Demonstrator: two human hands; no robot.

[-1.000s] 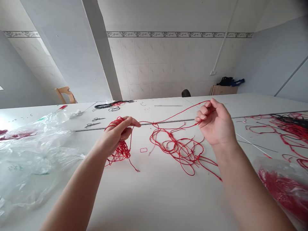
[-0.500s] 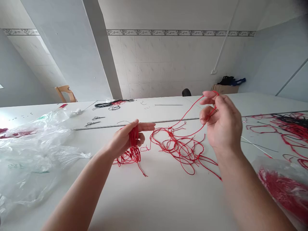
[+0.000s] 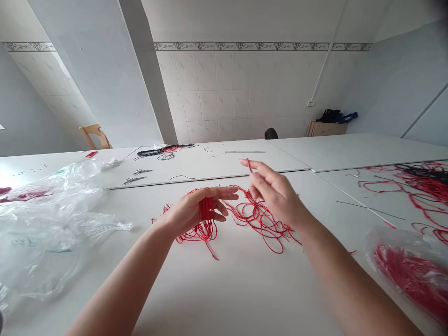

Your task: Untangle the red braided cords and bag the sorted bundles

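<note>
A bundle of red braided cords (image 3: 206,210) hangs in my left hand (image 3: 196,207), looped across the palm; its ends droop to the white table. The fingers of that hand reach to the right, curved around the bundle. My right hand (image 3: 273,189) pinches a red cord (image 3: 249,165), a short piece of which shows above the thumb and forefinger. The rest of this cord is hidden by the hand. Beneath and just left of my right hand lies a loose tangle of red cords (image 3: 261,221) on the table.
Clear plastic bags (image 3: 59,224) cover the left side. Scissors (image 3: 135,178) and dark cords (image 3: 161,151) lie farther back. At right are a bag of red cord (image 3: 409,270), a red and black cord pile (image 3: 427,184) and a thin black strand (image 3: 371,210).
My right hand has moved left and lower with the cord, toward my left hand. The left hand has shifted slightly right and its fingers have spread a little around the bundle.
</note>
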